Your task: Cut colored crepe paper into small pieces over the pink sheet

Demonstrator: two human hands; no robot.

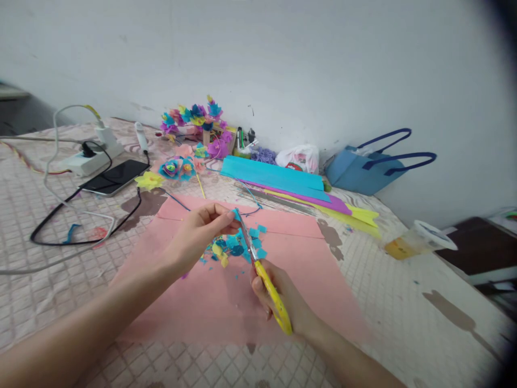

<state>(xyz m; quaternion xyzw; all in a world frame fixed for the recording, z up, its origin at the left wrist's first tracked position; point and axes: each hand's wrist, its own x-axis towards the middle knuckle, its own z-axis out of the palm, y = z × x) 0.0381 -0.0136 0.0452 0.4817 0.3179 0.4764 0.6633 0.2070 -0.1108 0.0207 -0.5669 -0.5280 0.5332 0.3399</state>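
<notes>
My right hand (278, 302) is closed around yellow-handled scissors (262, 269), whose blades point up and away toward my left hand. My left hand (197, 234) pinches a small blue paper piece (236, 214) at the blade tips. Both hands hover over a large pink paper sheet (194, 302). Below the blades lies a pile of blue and yellow paper scraps (236, 248).
Folded blue, purple and yellow paper sheets (283, 180) lie beyond the pink sheet. Paper flowers (189, 116) stand by the wall. A phone (115, 177), power strip (95, 156) and cables sit at left. A blue bag (363, 170) and a plastic cup (418, 240) are at right.
</notes>
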